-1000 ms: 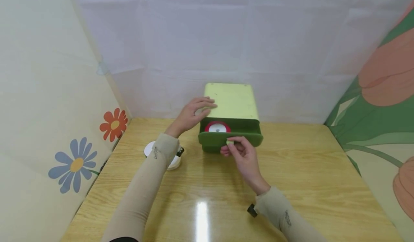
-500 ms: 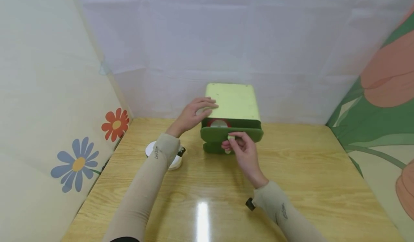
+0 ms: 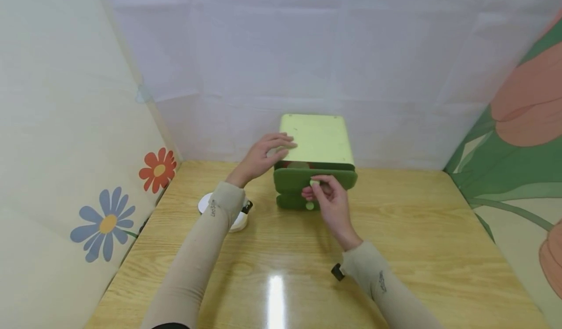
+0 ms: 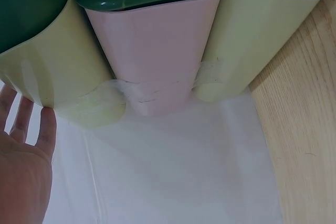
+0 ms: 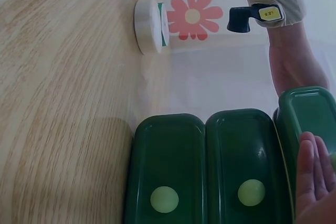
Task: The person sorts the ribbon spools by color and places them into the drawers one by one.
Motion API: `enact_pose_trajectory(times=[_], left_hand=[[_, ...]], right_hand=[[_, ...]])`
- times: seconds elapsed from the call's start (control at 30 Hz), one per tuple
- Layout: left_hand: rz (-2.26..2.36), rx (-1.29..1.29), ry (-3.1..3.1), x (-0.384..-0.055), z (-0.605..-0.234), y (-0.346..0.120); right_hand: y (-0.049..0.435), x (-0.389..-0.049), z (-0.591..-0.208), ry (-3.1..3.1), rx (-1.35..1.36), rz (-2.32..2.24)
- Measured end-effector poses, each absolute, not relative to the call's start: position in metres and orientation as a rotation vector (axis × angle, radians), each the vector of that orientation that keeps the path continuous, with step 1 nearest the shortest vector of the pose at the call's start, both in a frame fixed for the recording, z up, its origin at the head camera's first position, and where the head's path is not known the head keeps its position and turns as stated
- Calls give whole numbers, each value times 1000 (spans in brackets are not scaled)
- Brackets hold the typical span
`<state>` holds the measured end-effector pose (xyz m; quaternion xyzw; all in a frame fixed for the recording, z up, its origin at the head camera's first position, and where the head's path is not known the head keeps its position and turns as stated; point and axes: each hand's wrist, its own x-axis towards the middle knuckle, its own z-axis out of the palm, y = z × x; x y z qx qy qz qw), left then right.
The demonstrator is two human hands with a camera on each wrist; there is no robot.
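A small drawer cabinet (image 3: 318,136) with a light green top stands against the back wall in the head view. My left hand (image 3: 262,154) rests on its top left edge, fingers extended. With thumb and forefinger my right hand (image 3: 334,207) pinches the pale green knob (image 3: 313,183) of the top drawer (image 3: 290,178). This dark green drawer sticks out slightly, leaving a narrow gap under the cabinet top. Part of a red-rimmed disc (image 3: 289,164) shows inside. The middle drawer (image 5: 244,150) and bottom drawer (image 5: 170,150) sit flush in the right wrist view.
A white round container (image 3: 238,223) and a white disc (image 3: 204,202) lie left of the cabinet, partly behind the left sleeve. The cabinet's pink middle section (image 4: 157,51) shows in the left wrist view. A white sheet (image 3: 246,65) hangs behind the wooden table (image 3: 417,251).
My right hand has pushed the top drawer inward, so the gap has narrowed and the red-rimmed disc is mostly covered. The left hand stays on the cabinet top.
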<state>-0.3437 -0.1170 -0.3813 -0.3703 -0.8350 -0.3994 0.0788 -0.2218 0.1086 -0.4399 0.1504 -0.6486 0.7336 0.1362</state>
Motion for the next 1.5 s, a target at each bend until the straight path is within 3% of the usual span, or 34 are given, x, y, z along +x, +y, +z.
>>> enact_pose_trajectory(times=[1.5], left_hand=[[-1219, -1094, -2511, -344, -381, -114]], right_hand=[[110, -248, -439, -1926, 421, 2038]])
